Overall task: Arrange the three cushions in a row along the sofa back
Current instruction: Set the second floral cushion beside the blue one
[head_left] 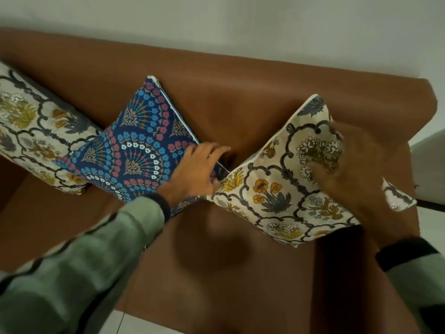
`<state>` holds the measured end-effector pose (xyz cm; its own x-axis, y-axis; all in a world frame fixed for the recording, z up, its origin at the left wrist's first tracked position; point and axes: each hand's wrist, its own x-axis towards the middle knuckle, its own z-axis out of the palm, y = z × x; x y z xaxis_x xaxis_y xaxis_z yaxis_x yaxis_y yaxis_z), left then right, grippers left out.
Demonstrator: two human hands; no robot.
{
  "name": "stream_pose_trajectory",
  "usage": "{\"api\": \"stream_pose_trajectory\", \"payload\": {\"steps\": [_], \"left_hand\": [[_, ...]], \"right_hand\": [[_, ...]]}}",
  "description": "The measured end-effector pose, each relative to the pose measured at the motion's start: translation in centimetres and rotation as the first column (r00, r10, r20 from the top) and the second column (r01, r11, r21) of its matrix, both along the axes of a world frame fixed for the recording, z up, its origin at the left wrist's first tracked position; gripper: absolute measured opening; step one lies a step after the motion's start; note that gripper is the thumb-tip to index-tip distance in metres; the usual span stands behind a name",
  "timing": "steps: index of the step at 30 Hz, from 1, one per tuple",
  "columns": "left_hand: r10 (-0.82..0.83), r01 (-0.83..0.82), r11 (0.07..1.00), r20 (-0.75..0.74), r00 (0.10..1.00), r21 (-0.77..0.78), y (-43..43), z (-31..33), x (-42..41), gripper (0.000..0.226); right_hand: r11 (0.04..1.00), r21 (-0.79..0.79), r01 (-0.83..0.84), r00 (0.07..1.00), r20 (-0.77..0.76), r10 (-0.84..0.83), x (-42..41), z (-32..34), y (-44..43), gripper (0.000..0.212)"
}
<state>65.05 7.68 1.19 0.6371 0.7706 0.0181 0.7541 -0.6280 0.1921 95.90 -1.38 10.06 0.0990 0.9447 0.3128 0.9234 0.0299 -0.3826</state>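
Pale green sleeves with dark cuffs fill the lower corners; nearest is the left forearm, reaching in from the bottom left.

Landmark: blue cushion (142,145), dark blue with red, blue and white flower fans, white zip edge along its far side. It leans tilted against the back of the brown sofa (240,97), in the middle of the row.

Left hand (196,169) lies flat on the blue cushion's lower right corner, fingers spread and extended, palm pressing the fabric; no grasp visible, fingers not curled round anything.

Left of the blue cushion: a cream cushion (31,131) with grey lattice and yellow flowers, leaning on the sofa back. Its right edge is overlapped by the blue cushion.

Right of the blue cushion: second cream cushion (277,189), same lattice print with orange and yellow flowers, tilted, its left corner touching the blue cushion's corner just under the left hand.

Right hand (346,165) sits over the second cream cushion's upper right part, heavily motion-blurred; cannot tell whether it grips or merely presses.

No readable writing, labels or brand marks on any cushion or the sofa.

Pale wall (240,20) behind the sofa.
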Motion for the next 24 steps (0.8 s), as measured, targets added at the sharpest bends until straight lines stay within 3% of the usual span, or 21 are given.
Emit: {"api": "stream_pose_trajectory", "payload": {"steps": [1,3,5,7,12,18,24], "left_hand": [[-0.053,0.05,0.998,-0.11,0.993,-0.03,1.7,0.5,-0.5,0.092],[-0.137,0.087,0.987,-0.412,0.901,-0.137,4.1,1.1,-1.0,0.11],[-0.198,0.099,0.977,-0.639,0.743,-0.188,4.7,1.0,-1.4,0.127],[-0.21,0.135,0.978,-0.718,0.664,-0.16,4.3,1.0,-2.4,0.122],[-0.183,0.201,0.978,-0.673,0.717,-0.051,3.0,2.6,-7.4,0.086],[-0.264,0.288,0.957,-0.556,0.788,-0.046,0.3,2.8,-9.8,0.082],[-0.088,0.112,0.994,-0.576,0.813,0.007,1.7,-0.1,-6.4,0.081]], "right_hand": [[0.991,-0.021,-0.134,0.99,0.048,0.135,-2.2,-0.3,0.4,0.076],[0.927,-0.231,-0.295,0.907,0.237,0.347,-5.9,-2.0,1.0,0.086],[0.87,-0.417,-0.262,0.811,0.393,0.433,-7.1,-4.4,0.9,0.092],[0.884,-0.414,-0.217,0.8,0.443,0.404,-6.1,-5.9,0.6,0.093],[0.902,-0.379,-0.204,0.796,0.472,0.379,-5.2,-7.0,0.6,0.097],[0.91,-0.39,-0.142,0.788,0.512,0.342,-6.3,-7.3,1.3,0.095],[0.932,-0.329,-0.15,0.791,0.525,0.313,-6.7,-8.0,1.5,0.094]]}}
